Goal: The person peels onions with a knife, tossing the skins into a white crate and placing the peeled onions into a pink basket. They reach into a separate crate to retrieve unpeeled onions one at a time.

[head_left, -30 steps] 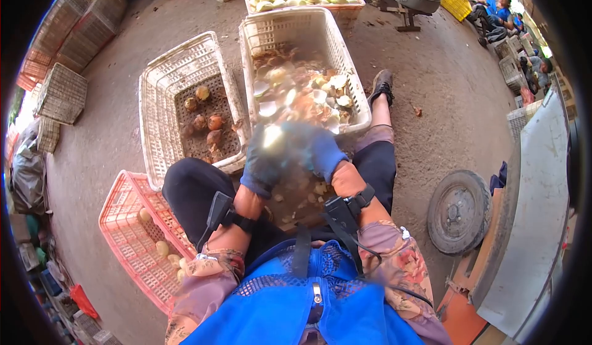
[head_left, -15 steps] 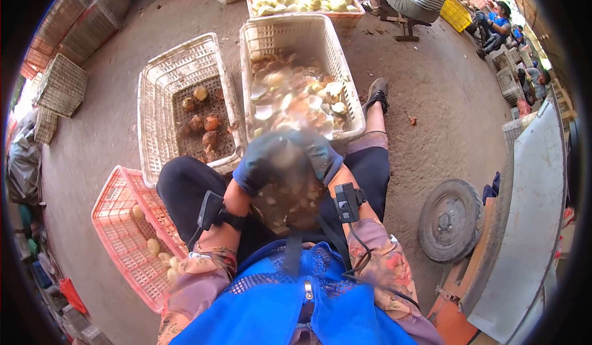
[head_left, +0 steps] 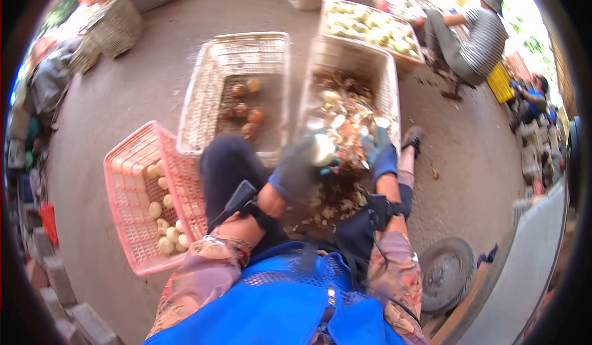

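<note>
My left hand (head_left: pixel 299 169), in a blue-grey glove, is closed around a peeled white onion (head_left: pixel 324 150). It is over the near edge of a white crate of onion skins (head_left: pixel 353 132). My right hand (head_left: pixel 379 154), gloved too, is at the near right corner of that crate, fingers pointing in over the skins; blur hides whether they hold anything. Left of it, a second white crate (head_left: pixel 234 41) holds several unpeeled brown onions (head_left: pixel 242 110). Beside my left knee, several peeled onions (head_left: pixel 165 244) lie in a tilted pink crate (head_left: pixel 137 265).
Onion scraps (head_left: pixel 327 208) litter the ground between my legs. A crate of peeled onions (head_left: pixel 370 27) stands beyond the skins crate. At right are a wheel (head_left: pixel 439 276) and a metal sheet (head_left: pixel 530 265). A person in a striped top (head_left: pixel 484 43) sits at the back right.
My hands have come apart, the right one moving right to the skins crate. The peeled onion now shows clearly in my left hand. The view has swung left.
</note>
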Motion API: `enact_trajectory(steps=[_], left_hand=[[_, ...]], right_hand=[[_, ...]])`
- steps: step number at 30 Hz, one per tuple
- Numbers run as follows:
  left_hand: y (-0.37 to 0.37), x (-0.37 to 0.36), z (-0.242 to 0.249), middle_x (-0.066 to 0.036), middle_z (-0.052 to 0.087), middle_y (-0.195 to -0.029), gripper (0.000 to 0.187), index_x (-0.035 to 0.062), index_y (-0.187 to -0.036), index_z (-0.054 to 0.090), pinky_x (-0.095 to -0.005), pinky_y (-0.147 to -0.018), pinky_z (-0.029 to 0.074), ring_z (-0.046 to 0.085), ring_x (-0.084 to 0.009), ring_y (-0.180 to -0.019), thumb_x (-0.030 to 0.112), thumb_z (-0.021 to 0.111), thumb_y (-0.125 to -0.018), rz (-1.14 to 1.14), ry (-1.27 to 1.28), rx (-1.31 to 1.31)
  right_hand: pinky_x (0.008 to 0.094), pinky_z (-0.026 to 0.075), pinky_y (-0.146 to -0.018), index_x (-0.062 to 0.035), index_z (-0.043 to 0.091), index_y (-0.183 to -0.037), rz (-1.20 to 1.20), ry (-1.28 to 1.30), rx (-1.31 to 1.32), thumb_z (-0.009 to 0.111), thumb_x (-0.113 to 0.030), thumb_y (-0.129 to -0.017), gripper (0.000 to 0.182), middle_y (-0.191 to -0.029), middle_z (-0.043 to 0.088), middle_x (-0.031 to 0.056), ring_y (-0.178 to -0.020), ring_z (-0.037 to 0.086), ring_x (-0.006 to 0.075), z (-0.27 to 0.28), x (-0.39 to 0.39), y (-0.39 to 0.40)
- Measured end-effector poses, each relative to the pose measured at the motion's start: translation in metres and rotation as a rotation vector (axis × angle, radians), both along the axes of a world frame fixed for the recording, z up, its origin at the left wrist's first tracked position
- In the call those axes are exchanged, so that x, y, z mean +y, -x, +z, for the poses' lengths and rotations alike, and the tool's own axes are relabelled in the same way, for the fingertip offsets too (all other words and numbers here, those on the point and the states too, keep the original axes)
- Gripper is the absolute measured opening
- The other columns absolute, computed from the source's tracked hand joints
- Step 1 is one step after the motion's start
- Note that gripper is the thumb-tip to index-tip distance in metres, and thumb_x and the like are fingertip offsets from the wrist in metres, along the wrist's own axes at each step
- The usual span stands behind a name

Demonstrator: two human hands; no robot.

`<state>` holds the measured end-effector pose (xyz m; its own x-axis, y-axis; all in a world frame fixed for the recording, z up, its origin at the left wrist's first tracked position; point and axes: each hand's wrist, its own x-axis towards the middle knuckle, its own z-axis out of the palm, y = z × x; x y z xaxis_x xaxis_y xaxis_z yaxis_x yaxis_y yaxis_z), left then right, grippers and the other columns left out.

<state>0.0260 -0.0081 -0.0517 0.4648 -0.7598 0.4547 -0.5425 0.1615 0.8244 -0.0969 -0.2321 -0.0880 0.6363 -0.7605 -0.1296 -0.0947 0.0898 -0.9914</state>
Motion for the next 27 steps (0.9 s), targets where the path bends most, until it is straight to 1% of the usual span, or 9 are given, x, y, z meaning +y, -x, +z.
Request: enact_trajectory(steps=[1,3,5,7,10,11,16,22,27], left_hand=[[0.002,0.001,0.004,-0.011,0.066,-0.112,0.042,0.0057,-0.134,0.053,-0.0281,-0.073,0.056,0.069,-0.0218,-0.091,0.021,0.061,-0.096,-0.178,0.191,0.747],[-0.017,0.022,0.025,-0.012,0.066,-0.11,0.048,0.0067,-0.136,0.05,-0.0283,-0.072,0.056,0.069,-0.0249,-0.092,0.032,0.059,-0.097,0.12,0.088,0.16],[-0.042,0.063,0.044,-0.012,0.066,-0.109,0.046,0.0059,-0.134,0.051,-0.0284,-0.072,0.056,0.069,-0.0251,-0.09,0.034,0.057,-0.098,0.294,0.038,-0.11],[-0.067,0.119,0.067,-0.009,0.068,-0.109,0.024,0.0086,-0.11,0.064,-0.0358,-0.08,0.055,0.065,-0.0269,-0.101,0.022,0.065,-0.09,0.507,0.203,0.349],[-0.139,0.247,0.044,-0.01,0.067,-0.112,0.033,0.0081,-0.123,0.061,-0.0324,-0.079,0.056,0.067,-0.021,-0.1,0.031,0.058,-0.099,0.92,0.146,-0.059],[-0.122,0.272,0.071,-0.009,0.067,-0.112,0.036,0.0079,-0.126,0.061,-0.0321,-0.079,0.056,0.065,-0.0216,-0.105,0.03,0.06,-0.098,0.804,0.449,0.57],[-0.132,0.42,-0.009,-0.007,0.066,-0.113,0.044,0.0032,-0.129,0.06,-0.0371,-0.094,0.047,0.061,-0.0185,-0.103,0.023,0.071,-0.091,1.177,-0.035,0.301],[-0.13,0.276,0.109,-0.009,0.068,-0.101,0.034,0.0031,-0.123,0.061,-0.0293,-0.07,0.058,0.07,-0.0206,-0.085,0.023,0.064,-0.096,0.782,0.277,0.666],[-0.227,0.18,0.092,-0.008,0.066,-0.097,0.034,0.0032,-0.122,0.061,-0.0279,-0.067,0.055,0.066,-0.0156,-0.078,0.025,0.063,-0.096,0.52,-0.082,0.665]], right_hand=[[0.0292,0.051,-0.075,-0.0013,0.054,-0.13,0.114,0.437,0.363,0.064,-0.007,-0.091,0.041,-0.107,0.064,0.0058,-0.093,0.06,0.0147,-0.006,-0.008,0.013],[0.0267,0.048,-0.051,-0.0093,0.056,-0.126,-0.079,-0.703,-0.052,0.055,-0.02,-0.101,0.027,-0.088,0.065,0.0011,-0.064,0.058,0.0119,-0.039,-0.025,0.039],[0.0265,0.047,-0.049,-0.0093,0.056,-0.125,-0.016,-0.516,0.086,0.055,-0.023,-0.101,0.028,-0.087,0.065,0.0013,-0.061,0.057,0.0121,-0.035,-0.001,0.061],[0.0263,0.047,-0.047,-0.0093,0.056,-0.125,0.028,-0.323,0.183,0.055,-0.025,-0.101,0.029,-0.085,0.065,0.0014,-0.058,0.056,0.0122,-0.024,0.022,0.079],[0.026,0.047,-0.044,-0.0093,0.057,-0.125,0.046,-0.22,0.208,0.054,-0.028,-0.101,0.03,-0.084,0.065,0.0016,-0.054,0.055,0.0124,-0.011,0.049,0.096],[0.0259,0.046,-0.043,-0.0094,0.057,-0.125,0.049,-0.216,0.18,0.054,-0.029,-0.102,0.03,-0.083,0.065,0.0017,-0.052,0.055,0.0125,-0.007,0.055,0.097],[0.0303,0.057,-0.058,-0.0067,0.051,-0.135,0.01,-0.329,-0.154,0.059,-0.027,-0.099,0.042,-0.093,0.068,0.0065,-0.062,0.062,0.0157,0.042,0.068,0.061],[0.0253,0.045,-0.042,-0.0114,0.047,-0.143,-0.017,-0.069,0.115,0.051,-0.03,-0.104,0.044,-0.085,0.064,0.0062,-0.048,0.052,0.0102,0.075,0.034,0.0],[0.0251,0.049,-0.045,0.0007,0.044,-0.138,0.176,-0.274,0.123,0.063,-0.024,-0.095,0.053,-0.09,0.066,0.0075,-0.053,0.055,0.0099,0.065,0.037,0.009]])
